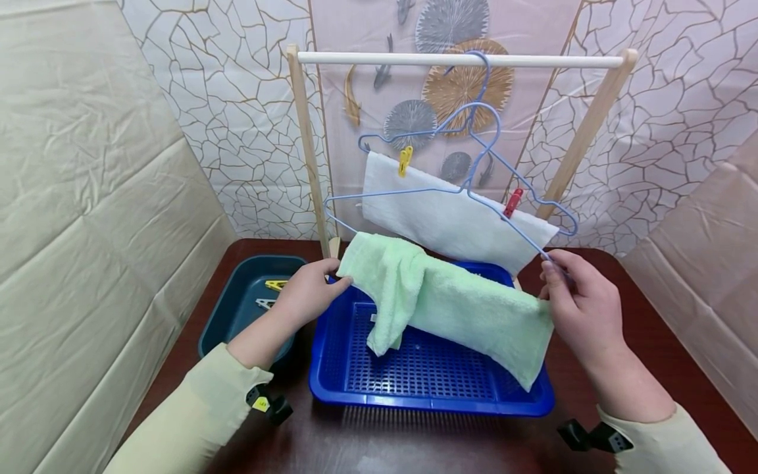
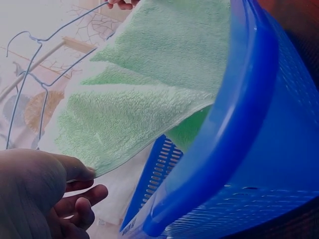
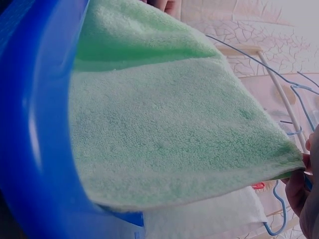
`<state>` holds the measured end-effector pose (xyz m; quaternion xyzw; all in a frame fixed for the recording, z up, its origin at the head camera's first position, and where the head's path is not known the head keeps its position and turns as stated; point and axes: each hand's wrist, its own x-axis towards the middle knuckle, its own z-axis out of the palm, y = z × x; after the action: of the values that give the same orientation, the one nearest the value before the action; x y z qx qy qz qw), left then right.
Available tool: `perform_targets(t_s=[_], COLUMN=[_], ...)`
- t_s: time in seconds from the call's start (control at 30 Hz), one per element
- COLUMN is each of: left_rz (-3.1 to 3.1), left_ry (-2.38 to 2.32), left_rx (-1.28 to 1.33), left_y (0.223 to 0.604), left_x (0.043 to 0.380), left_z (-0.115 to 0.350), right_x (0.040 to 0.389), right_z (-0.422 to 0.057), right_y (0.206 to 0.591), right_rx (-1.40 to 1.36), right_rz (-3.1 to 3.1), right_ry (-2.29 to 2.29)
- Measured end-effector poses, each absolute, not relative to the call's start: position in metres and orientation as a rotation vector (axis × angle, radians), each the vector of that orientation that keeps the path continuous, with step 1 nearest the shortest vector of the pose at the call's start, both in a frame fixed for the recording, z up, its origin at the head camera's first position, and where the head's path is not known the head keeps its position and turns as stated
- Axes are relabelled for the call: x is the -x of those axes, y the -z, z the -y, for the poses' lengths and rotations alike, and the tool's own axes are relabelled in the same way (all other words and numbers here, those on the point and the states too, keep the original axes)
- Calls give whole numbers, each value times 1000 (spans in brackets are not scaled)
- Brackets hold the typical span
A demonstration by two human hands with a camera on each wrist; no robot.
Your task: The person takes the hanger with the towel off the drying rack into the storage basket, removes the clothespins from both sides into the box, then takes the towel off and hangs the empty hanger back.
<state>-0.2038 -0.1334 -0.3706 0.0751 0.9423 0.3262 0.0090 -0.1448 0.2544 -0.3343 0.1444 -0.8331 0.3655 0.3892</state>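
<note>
Head view bright, pale glare on the table [image 1: 379, 447] at bottom centre; 2 wrist views hazy, washed out upper left and upper right respectively.

Over the deep blue basket [image 1: 426, 403], floored in a grid of small holes, is a plain mint-green towel [image 1: 474, 306] below a periwinkle-blue hanger [image 1: 391, 193]; beyond the basket show a plain white cloth [image 1: 426, 220], a yellow clip [image 1: 405, 161] and a red clip [image 1: 513, 203]. Left of the basket is a dark teal tray [image 1: 237, 306]. Behind the basket, a white backdrop [image 1: 249, 118] crazed with gold lines flanks a pale pink panel [image 1: 355, 26] printed with grey and gold rounds and fish.
</note>
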Motion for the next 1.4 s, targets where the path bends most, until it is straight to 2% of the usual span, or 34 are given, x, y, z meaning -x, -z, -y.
perform_targets(t_s=[0.53,1.4], left_rz=[-2898,-3016], left_ry=[-967,-1039], left_rx=[-232,-244], left_y=[374,338], left_x=[203,208], left_z=[134,132], right_x=[144,142], right_z=[-255,-255], right_y=[333,331], right_rx=[-378,-420], right_rz=[2116,2104], right_ry=[-925,-902])
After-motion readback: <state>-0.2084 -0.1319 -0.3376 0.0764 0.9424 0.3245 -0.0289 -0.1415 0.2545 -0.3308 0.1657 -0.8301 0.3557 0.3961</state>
